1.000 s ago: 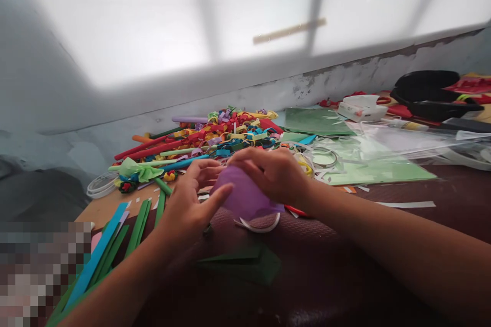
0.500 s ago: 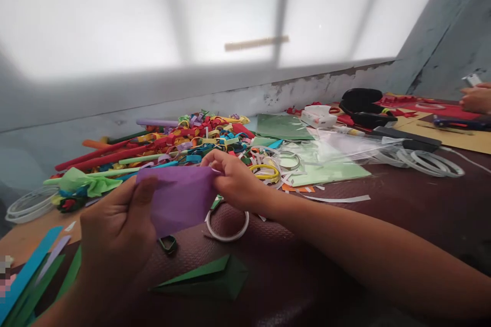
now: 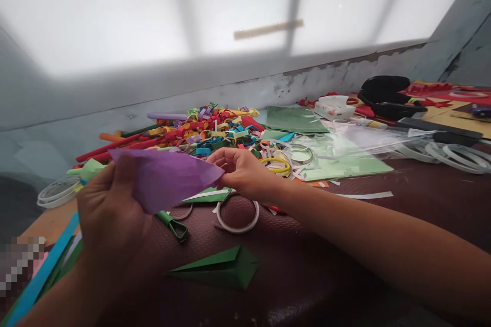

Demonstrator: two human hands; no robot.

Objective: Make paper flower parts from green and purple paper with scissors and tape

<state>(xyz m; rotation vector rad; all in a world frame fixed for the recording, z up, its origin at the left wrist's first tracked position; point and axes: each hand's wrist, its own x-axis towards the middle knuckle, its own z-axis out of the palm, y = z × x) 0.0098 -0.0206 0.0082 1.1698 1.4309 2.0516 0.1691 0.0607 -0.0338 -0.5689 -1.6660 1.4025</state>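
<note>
A sheet of purple paper (image 3: 169,181) is held up over the table between both hands. At its left side my left hand (image 3: 115,209) is closed, thumb on the near face. The thumb and fingers of my right hand (image 3: 241,171) pinch the paper's pointed right corner. Below the paper lie a looped green paper strip (image 3: 174,227) and a white ring (image 3: 238,214), partly behind the right hand's side. Nearer to me a folded dark green paper piece (image 3: 220,268) rests on the brown table cover.
A heap of coloured paper chains and rolls (image 3: 215,130) fills the back. Pale green sheets (image 3: 353,163), a yellow tape roll (image 3: 278,166), a black case (image 3: 387,94) and white coils (image 3: 460,156) lie to the right. Blue and green strips (image 3: 49,265) lie at left.
The purple paper has tilted, and its right end now shows as a pointed corner. My view has turned, shifting the table rightward; another person's hand at the right has left the picture.
</note>
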